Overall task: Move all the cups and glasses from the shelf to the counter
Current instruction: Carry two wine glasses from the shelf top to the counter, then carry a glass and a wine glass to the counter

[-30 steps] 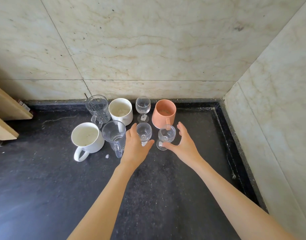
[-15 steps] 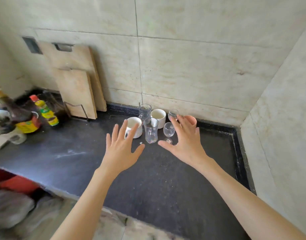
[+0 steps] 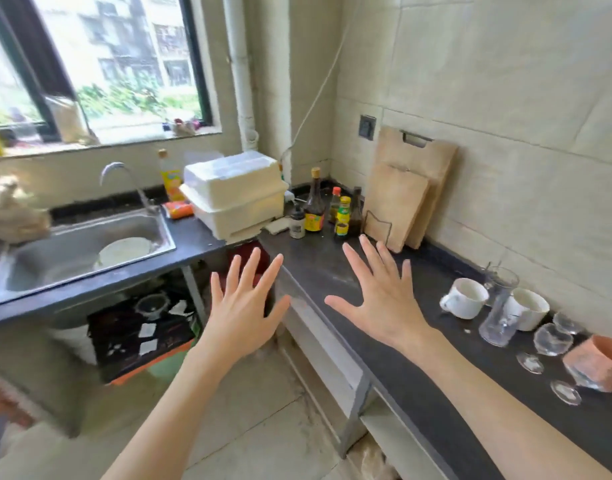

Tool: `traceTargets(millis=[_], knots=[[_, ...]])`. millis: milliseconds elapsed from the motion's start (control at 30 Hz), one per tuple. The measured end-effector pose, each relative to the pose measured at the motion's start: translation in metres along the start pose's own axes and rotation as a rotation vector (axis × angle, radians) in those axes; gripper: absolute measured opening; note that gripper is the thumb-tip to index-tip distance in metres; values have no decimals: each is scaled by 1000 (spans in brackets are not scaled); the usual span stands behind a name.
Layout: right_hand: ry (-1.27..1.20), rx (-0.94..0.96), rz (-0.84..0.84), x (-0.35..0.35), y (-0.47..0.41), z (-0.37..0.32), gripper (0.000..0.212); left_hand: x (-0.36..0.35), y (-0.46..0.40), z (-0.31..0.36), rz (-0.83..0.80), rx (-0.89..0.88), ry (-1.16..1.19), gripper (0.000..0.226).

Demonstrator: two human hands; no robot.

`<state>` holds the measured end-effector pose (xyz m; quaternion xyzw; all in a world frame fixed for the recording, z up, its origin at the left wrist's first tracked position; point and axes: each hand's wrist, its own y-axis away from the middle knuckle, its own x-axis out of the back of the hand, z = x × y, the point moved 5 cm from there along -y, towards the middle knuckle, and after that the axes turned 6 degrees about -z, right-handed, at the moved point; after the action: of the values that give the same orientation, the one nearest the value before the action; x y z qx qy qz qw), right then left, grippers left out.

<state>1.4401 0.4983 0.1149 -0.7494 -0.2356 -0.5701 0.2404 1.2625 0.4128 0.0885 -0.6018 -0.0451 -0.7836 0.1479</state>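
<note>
Cups and glasses stand grouped on the black counter (image 3: 384, 344) at the far right: a white mug (image 3: 465, 298), a second white mug (image 3: 526, 308), a clear glass mug (image 3: 498, 322), another glass mug (image 3: 502, 278) behind, small stemmed glasses (image 3: 552, 339), and an orange cup (image 3: 595, 362). My left hand (image 3: 244, 306) is spread open in the air over the counter's corner, holding nothing. Also spread and empty, my right hand (image 3: 384, 297) hovers above the counter, well left of the cups.
Wooden cutting boards (image 3: 405, 195) lean on the tiled wall. Sauce bottles (image 3: 327, 211) cluster in the corner beside a white dish box (image 3: 235, 194). A steel sink (image 3: 79, 247) with a tap sits at left under the window. An open shelf under the sink holds dark clutter.
Both hands have let go of the stemmed glasses and pulled back, fingers spread. My view has swung left, bringing the sink and window in and pushing the cups to the right edge.
</note>
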Motion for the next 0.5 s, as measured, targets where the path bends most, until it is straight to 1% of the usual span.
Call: traceTargets(millis=[100, 233, 300, 367, 500], knots=[[2, 163, -8, -22, -30, -96, 83, 30, 38, -88, 62, 151, -29, 67], [-24, 327, -22, -60, -58, -233, 84, 70, 92, -205, 110, 304, -83, 79], [-36, 397, -40, -79, -68, -299, 85, 91, 118, -262, 110, 363, -107, 76], [-44, 468, -26, -94, -80, -361, 88, 113, 139, -319, 117, 417, -121, 68], [-123, 576, -34, -115, -104, -474, 83, 159, 178, -416, 147, 516, -139, 65]])
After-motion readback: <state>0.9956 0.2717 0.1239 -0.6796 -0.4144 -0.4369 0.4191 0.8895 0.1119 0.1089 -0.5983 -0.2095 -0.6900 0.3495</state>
